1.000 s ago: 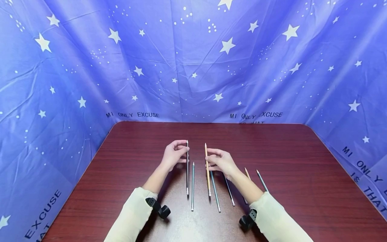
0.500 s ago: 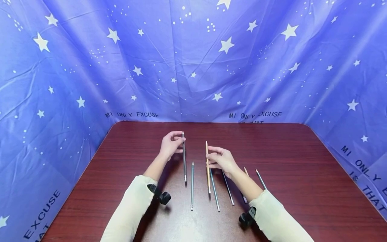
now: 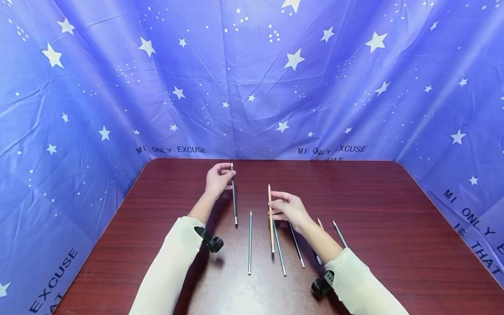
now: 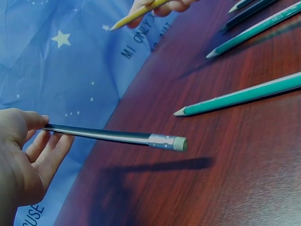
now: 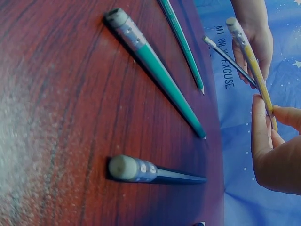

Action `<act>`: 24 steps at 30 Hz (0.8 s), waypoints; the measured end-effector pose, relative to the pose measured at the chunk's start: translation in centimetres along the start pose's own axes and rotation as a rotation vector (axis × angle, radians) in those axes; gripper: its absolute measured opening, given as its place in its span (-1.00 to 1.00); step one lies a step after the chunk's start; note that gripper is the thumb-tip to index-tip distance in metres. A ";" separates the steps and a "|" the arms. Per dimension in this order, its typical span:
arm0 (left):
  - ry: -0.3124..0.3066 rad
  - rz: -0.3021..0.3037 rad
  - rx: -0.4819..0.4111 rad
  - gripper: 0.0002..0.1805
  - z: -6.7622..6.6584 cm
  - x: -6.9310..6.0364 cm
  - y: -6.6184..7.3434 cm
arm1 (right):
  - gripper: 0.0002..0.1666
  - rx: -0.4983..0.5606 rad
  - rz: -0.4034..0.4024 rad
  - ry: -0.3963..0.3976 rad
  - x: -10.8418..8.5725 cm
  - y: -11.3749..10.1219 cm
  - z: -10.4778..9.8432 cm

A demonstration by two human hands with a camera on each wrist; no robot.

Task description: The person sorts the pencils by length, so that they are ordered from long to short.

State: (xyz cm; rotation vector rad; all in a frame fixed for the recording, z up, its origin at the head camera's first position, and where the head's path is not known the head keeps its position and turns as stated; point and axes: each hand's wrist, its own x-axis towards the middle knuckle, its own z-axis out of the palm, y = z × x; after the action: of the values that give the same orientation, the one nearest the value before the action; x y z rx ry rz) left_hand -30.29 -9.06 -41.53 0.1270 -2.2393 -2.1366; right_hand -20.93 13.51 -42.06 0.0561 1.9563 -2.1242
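My left hand (image 3: 218, 180) pinches a black pencil (image 3: 235, 201) near its pointed end; in the left wrist view the black pencil (image 4: 108, 134) hangs above the table, its shadow below. A yellow pencil (image 3: 271, 227) is pinched by my right hand (image 3: 290, 211), tip pointing away; in the right wrist view the yellow pencil (image 5: 254, 66) has its eraser end raised. Between the hands lies a green pencil (image 3: 250, 245). Another green pencil (image 3: 280, 253) and a black pencil (image 3: 297, 247) lie beneath and beside my right hand.
Right of my right forearm, a green pencil (image 3: 339, 233) lies on the dark red table (image 3: 393, 210). A wooden-tipped pencil (image 3: 320, 223) is partly hidden under that forearm. A blue star-patterned cloth (image 3: 252, 65) surrounds the table's back and sides.
My left hand has moved away from me and to the left with the black pencil. My right hand, holding the yellow pencil, has barely shifted.
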 end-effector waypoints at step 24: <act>0.071 0.016 0.114 -0.60 -0.9 2.6 -2.0 | -0.39 -0.004 -0.001 0.011 -0.3 -0.1 -0.4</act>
State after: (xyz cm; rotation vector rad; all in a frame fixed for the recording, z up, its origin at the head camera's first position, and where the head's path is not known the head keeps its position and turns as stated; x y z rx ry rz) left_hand -32.72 -10.30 -43.56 0.1842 -2.3129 -1.9643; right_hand -20.68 14.01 -41.97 0.0657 1.9670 -2.1252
